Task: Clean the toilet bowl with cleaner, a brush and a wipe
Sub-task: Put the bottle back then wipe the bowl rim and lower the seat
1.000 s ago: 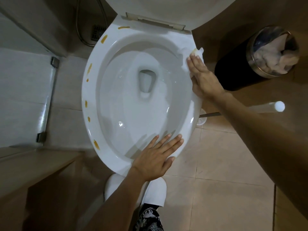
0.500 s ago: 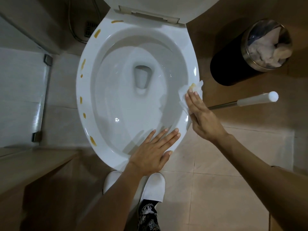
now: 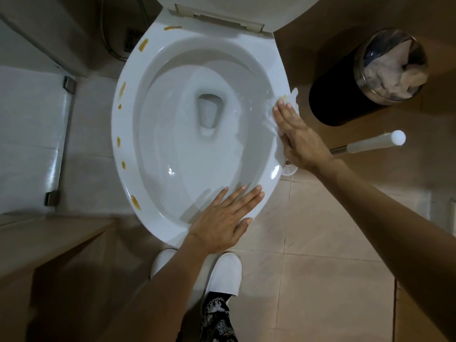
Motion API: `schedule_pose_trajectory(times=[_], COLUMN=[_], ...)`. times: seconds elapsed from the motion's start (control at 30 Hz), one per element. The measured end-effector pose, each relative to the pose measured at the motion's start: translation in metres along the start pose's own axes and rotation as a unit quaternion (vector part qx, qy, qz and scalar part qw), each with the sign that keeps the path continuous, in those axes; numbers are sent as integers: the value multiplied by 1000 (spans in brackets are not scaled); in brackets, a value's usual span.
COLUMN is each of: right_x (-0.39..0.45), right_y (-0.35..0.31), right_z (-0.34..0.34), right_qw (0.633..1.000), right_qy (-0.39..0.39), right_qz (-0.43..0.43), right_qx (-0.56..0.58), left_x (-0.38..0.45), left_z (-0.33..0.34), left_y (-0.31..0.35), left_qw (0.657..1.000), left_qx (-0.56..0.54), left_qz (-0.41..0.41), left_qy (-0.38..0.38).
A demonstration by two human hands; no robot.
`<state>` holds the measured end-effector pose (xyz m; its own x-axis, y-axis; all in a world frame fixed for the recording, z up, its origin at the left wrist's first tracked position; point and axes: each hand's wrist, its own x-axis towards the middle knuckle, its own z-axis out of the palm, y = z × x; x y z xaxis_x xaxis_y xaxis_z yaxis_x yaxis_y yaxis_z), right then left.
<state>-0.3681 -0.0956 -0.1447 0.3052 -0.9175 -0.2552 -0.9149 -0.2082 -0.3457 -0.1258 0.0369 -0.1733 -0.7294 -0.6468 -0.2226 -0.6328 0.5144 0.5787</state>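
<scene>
Right now the right hand (image 3: 298,138) lies flat, fingers straight and together, pressing a crumpled white wipe (image 3: 290,102) against the right side of the toilet bowl's rim (image 3: 276,77); the palm pins the wipe rather than clenching it, and the paper sticks out past the fingertips toward the far side. A yellowish smear shows on the wipe just beyond the fingers. The left hand (image 3: 222,223) rests released and spread on the near edge of the rim, holding nothing. Yellow-brown stains (image 3: 122,90) dot the left side of the rim from far to near. The lid (image 3: 222,6) stands raised at the far end. A toilet brush handle (image 3: 367,145) slants over the tiled floor to the right of the bowl, partly hidden behind the right wrist. Farther right stands a black bin (image 3: 345,95) with crumpled paper inside. White slippers (image 3: 225,272) show at the near edge below the bowl.
</scene>
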Motion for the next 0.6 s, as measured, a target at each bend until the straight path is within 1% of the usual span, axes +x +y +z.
schedule_pose_trajectory(times=[0.23, 0.3, 0.43, 0.6], right_x=[-38, -49, -69, -96], right_y=[-8, -13, -26, -59], right_z=[15, 23, 39, 57], right_qw=[1000, 1000, 1000, 998], right_qy=[-12, -9, 11, 34], right_qz=[-12, -12, -7, 18], right_qx=[7, 10, 19, 42], left_x=[-5, -9, -26, -62], left_z=[1, 1, 0, -1], left_y=[1, 3, 2, -11], left_qw=[998, 996, 992, 985], left_qx=[59, 72, 82, 129], left_qz=[-2, -19, -82, -98], left_qy=[30, 37, 45, 56])
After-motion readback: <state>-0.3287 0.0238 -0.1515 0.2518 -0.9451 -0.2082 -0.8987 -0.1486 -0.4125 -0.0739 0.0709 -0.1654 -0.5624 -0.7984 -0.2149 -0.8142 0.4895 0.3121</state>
